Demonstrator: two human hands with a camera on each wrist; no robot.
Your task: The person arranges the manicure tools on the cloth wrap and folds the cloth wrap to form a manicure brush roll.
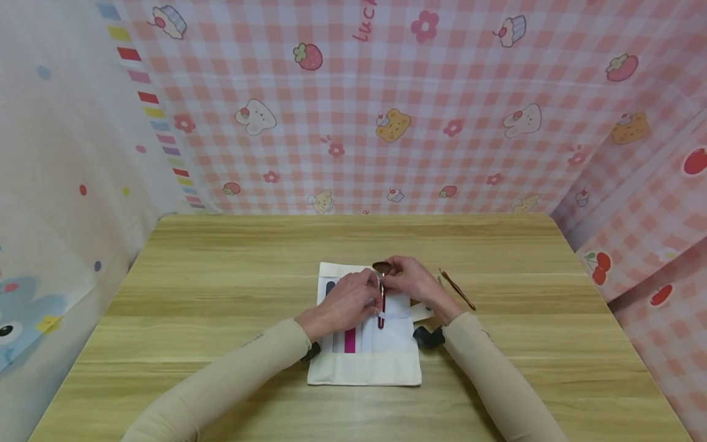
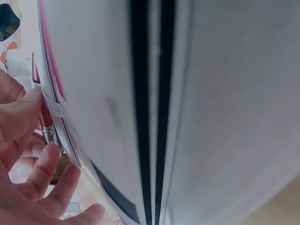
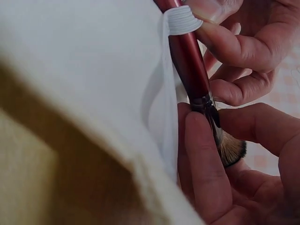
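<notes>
A cream fabric roll-up case [image 1: 364, 369] lies unrolled on the table under both hands. My right hand [image 1: 411, 279] pinches a makeup brush [image 3: 191, 65] near its metal ferrule, the brown bristles pointing away from me. The brush's dark red handle runs through a white elastic loop [image 3: 182, 21] on the case. At that loop my left hand [image 1: 345, 302] pinches the elastic between thumb and index finger, its other fingers spread beside the brush in the left wrist view. A magenta item [image 1: 350, 341] and a dark-tipped item [image 1: 329, 287] sit in the case's left part.
A thin brown stick-like tool [image 1: 457, 288] lies on the wooden table [image 1: 221, 258], right of the case. A cream strap [image 1: 422, 312] extends from the case's right side, by the right wrist. Patterned cloth [image 1: 353, 153] hangs behind the table.
</notes>
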